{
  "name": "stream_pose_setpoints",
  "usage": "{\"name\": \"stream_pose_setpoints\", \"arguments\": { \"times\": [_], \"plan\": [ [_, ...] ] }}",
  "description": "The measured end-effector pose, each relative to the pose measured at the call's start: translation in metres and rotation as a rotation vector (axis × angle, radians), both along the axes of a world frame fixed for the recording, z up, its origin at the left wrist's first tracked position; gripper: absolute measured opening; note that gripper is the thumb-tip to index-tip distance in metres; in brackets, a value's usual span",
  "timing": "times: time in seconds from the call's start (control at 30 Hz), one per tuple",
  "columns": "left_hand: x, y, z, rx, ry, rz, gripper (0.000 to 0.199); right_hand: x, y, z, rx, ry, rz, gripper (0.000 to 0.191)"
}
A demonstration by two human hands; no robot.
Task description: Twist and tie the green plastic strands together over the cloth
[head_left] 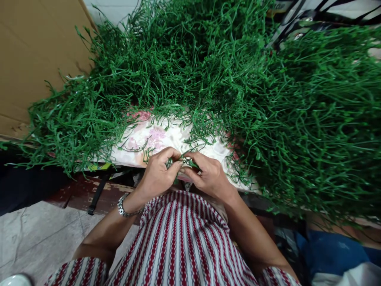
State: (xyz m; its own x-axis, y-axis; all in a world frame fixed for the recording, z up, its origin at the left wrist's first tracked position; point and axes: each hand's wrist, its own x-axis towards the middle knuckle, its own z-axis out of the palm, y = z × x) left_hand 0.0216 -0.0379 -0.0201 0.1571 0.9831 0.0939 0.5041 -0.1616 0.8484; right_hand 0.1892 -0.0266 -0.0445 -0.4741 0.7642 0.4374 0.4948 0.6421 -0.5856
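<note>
Thin green stems are pinched between my two hands, just above the front edge of the floral-patterned table cover. My left hand, with a metal watch on its wrist, has thumb and forefinger pressed together on them. My right hand pinches the same stems from the other side, its fingertips almost touching those of my left. Some stems trail behind the fingers. A large heap of curly green stems lies beyond my hands, and loose ones are scattered on the cover.
More green stems cover the right side of the table. A cardboard sheet stands at the left. Dark bags with straps lie at the back right. Blue fabric is at the lower right, a white round object at the lower left.
</note>
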Motion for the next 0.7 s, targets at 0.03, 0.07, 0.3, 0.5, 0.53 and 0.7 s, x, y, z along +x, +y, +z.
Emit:
{"name": "stream_pose_setpoints", "arguments": {
  "times": [0.03,0.07,0.3,0.5,0.53,0.7],
  "plan": [
    [-0.001,0.001,0.000,-0.019,-0.015,-0.020,0.005,0.003,0.001,0.002,-0.011,-0.008,0.012,0.024],
    [-0.002,0.002,0.001,-0.035,-0.034,-0.043,0.006,0.006,0.002,0.004,-0.015,-0.019,0.034,0.027],
    [-0.003,0.001,0.001,-0.168,-0.207,-0.105,0.007,0.012,0.010,0.001,0.068,-0.095,0.150,0.025],
    [0.006,-0.002,-0.004,-0.185,-0.181,-0.023,0.002,0.007,0.004,-0.005,0.094,-0.095,0.039,0.016],
    [0.008,-0.002,-0.005,-0.193,-0.188,-0.028,0.002,0.007,0.003,-0.004,0.106,-0.103,0.027,0.015],
    [0.010,-0.001,-0.004,-0.223,-0.150,-0.104,0.005,0.011,0.000,0.001,0.177,-0.192,-0.024,0.012]
  ]
}}
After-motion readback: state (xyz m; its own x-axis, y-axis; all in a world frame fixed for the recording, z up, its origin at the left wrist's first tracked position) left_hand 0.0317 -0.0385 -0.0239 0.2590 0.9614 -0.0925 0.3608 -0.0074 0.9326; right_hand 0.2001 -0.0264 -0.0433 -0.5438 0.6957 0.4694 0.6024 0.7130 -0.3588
